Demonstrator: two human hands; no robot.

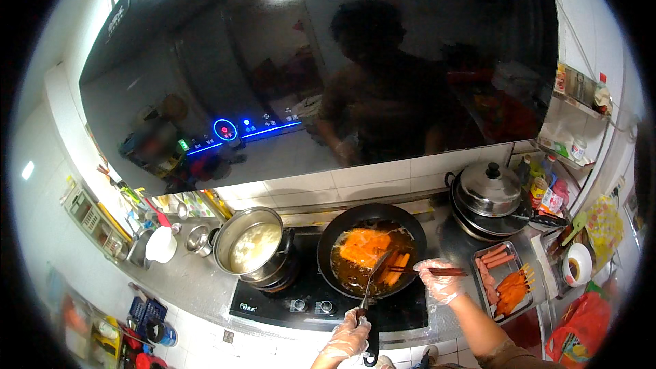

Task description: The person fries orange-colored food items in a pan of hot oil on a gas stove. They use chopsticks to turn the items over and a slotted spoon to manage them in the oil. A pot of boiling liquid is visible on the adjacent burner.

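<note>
My left hand [348, 335], in a clear plastic glove, grips the dark handle of a metal spatula [367, 287]. The spatula's blade reaches into a black wok [376, 211] of bubbling oil. My right hand [441, 282], gloved too, holds dark wooden chopsticks [453, 271] whose tips extend over the frying food. A broad orange piece of food [365, 247] lies in the oil. Beside the blade and chopstick tips are several orange-brown sausages [398, 272]; whether the tips pinch one, I cannot tell. The wok's handle [373, 343] points toward me, next to my left hand.
Left on the black gas hob [312, 324] stands a steel pot [220, 253] of pale liquid. A metal tray [528, 300] at right carries sausages and skewered orange meat. Behind it is a lidded pan [487, 195]. A black range hood [410, 113] overhangs the hob.
</note>
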